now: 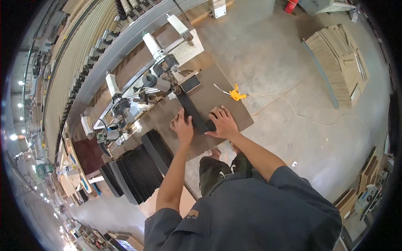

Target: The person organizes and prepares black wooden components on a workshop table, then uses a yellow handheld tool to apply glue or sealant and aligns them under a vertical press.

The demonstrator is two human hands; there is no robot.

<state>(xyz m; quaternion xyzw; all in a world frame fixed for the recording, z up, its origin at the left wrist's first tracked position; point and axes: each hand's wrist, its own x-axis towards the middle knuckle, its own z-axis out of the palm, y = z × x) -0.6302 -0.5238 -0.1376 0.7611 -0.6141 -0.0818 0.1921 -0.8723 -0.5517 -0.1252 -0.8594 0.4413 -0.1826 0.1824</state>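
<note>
A long black strip of board (191,111) lies on the brown worktable (245,119), its far end under the head of a drilling or routing machine (166,83). Along the strip's left side rests my left hand (183,126), fingers apart and thumb against or close to its edge. At the near end is my right hand (223,123), with the thumb at the strip's end corner. Between its thumb and fingers shows a small dark block (210,124) beside the strip. How the block meets the strip is partly hidden by the hand.
Black strips (136,171) stand stacked at the left. A yellow air blow gun (237,93) lies at the table's right edge, its pale hose (293,109) trailing over the floor. More machine heads (116,98) line the left. Flat cardboard (337,62) is stacked far right.
</note>
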